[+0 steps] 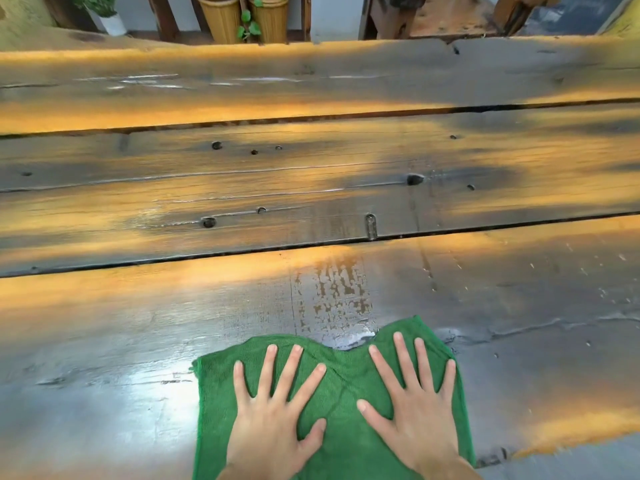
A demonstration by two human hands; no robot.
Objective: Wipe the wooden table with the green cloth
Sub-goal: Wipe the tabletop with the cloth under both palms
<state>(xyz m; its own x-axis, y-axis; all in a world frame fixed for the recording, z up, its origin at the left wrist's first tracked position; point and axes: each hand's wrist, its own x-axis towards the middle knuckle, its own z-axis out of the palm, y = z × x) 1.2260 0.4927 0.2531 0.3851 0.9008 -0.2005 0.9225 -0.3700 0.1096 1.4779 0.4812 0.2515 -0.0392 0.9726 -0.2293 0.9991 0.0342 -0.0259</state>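
Observation:
A green cloth (341,386) lies spread flat on the near plank of the dark wooden table (311,174). My left hand (273,417) presses palm-down on the cloth's left half, fingers splayed. My right hand (415,407) presses flat on its right half, fingers also spread. Neither hand grips the cloth; both rest on top of it. A wet streaked patch (339,296) shines on the wood just beyond the cloth's far edge.
The table is made of wide planks with gaps, knots and holes. Beyond its far edge stand two yellow ribbed pots (242,19), a white pot with a plant (110,19) and wooden furniture (443,15). The near right edge of the table (554,448) is irregular.

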